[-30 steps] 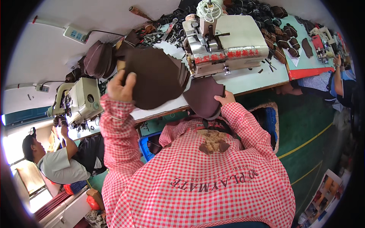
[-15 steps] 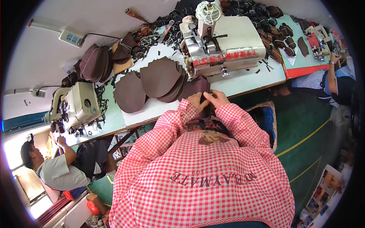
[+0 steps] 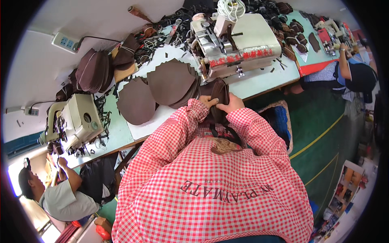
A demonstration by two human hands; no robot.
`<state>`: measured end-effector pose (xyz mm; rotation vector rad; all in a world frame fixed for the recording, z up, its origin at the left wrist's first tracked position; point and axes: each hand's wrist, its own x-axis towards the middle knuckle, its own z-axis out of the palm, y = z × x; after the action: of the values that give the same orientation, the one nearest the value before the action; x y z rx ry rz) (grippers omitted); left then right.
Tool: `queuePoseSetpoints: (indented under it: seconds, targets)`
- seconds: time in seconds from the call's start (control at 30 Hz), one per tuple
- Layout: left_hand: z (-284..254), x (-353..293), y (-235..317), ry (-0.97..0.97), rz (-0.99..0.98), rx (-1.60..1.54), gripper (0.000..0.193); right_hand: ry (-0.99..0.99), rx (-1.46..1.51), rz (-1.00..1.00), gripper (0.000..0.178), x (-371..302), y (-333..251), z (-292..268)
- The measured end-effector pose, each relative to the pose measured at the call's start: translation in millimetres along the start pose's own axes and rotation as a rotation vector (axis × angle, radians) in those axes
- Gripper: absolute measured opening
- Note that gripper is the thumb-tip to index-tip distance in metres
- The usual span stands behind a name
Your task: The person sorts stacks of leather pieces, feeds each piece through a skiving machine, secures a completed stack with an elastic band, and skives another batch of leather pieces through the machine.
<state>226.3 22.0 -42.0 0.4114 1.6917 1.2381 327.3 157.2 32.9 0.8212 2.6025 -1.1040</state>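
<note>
Close to my body, at the table's front edge, I hold a folded bundle of dark brown leather pieces (image 3: 219,92), its layered edges pointing up. My left hand (image 3: 208,101) grips its left side with the thumb on top. My right hand (image 3: 231,103) is closed on the right side, thumb toward the left one. Just left of my hands lies a fanned stack of brown leather pieces with notched edges (image 3: 170,81). Beside it is a rounded brown leather piece (image 3: 136,101). Beyond my hands stands a cream sewing machine (image 3: 253,38) with a coil of white cord (image 3: 231,9) on top.
A second cream machine (image 3: 83,121) stands at the left, with a seated person (image 3: 67,194) there. Bundled brown leather pieces (image 3: 94,71) and dark scraps (image 3: 178,24) lie along the wall. Another person (image 3: 356,75) works at the far right. Below the table edge is a blue-lined container (image 3: 280,123).
The leather bundle has come up between my hands, so its layered edges now show above my fingers. My hands have shifted slightly, and the whole view has tilted a little.
</note>
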Motion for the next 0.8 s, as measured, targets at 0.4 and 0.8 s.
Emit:
queuePoseSetpoints:
  seconds: [0.4, 0.8]
  targets:
    - [-122.4, -133.7, 91.6, 0.467, 0.215, -0.051, 0.028, 0.174, 0.089, -0.017, 0.032, -25.4, 19.9, -62.7]
    - [-258.2, -169.6, -43.9, 1.141, -0.225, 0.28, 0.047, -0.016, 0.621, -0.005, 0.046, 67.4, -110.7, 45.6]
